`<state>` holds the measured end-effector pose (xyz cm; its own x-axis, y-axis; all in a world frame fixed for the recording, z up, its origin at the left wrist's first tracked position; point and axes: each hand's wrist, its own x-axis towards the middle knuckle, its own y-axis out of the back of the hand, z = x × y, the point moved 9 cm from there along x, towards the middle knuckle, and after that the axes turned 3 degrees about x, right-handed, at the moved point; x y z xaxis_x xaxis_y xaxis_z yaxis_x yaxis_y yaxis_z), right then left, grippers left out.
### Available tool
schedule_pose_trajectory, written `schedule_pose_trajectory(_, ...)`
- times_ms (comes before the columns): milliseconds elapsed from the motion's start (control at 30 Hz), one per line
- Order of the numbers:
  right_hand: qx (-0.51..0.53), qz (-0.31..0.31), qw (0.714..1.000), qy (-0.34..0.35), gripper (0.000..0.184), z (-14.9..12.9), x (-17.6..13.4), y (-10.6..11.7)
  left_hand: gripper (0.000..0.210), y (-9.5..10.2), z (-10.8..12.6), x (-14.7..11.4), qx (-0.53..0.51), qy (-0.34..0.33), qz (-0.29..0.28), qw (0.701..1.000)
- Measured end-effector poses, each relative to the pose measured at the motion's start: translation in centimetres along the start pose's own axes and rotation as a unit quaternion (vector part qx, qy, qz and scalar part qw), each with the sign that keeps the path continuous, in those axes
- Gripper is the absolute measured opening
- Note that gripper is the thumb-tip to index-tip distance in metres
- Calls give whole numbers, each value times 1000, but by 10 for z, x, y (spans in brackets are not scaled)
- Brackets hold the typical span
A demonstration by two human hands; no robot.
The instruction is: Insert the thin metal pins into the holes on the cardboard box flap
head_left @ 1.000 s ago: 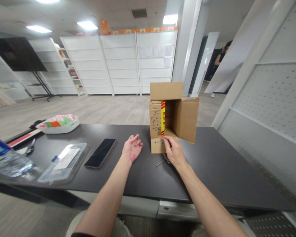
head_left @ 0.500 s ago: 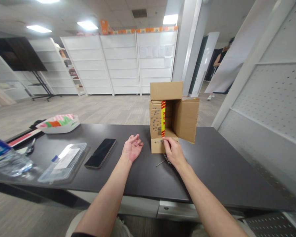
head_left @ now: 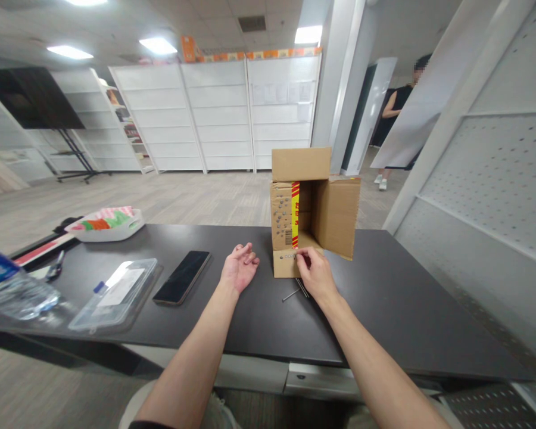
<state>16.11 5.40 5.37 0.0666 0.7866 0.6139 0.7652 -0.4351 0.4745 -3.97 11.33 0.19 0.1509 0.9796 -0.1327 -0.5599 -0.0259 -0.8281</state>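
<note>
Nearest, loose nails are seen on the dark tabletop just under the right hand, whose fingers are pinched at the lower flap of the cardboard box. Beside it, the left hand is laid palm-up, loosely curled, holding nothing.

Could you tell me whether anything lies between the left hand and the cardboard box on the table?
Nothing visible does. The left hand rests palm up on the dark table, beside the cardboard box, with only bare tabletop between them. The right hand already touches the box's lower front flap.
</note>
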Motion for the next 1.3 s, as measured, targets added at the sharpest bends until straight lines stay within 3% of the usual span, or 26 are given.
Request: schedule_pose_trajectory(1300, -66, 11, 998, -12, 18, 7, -1, 2, 25, 2, 0, 2, 0, -3, -2, 1000)
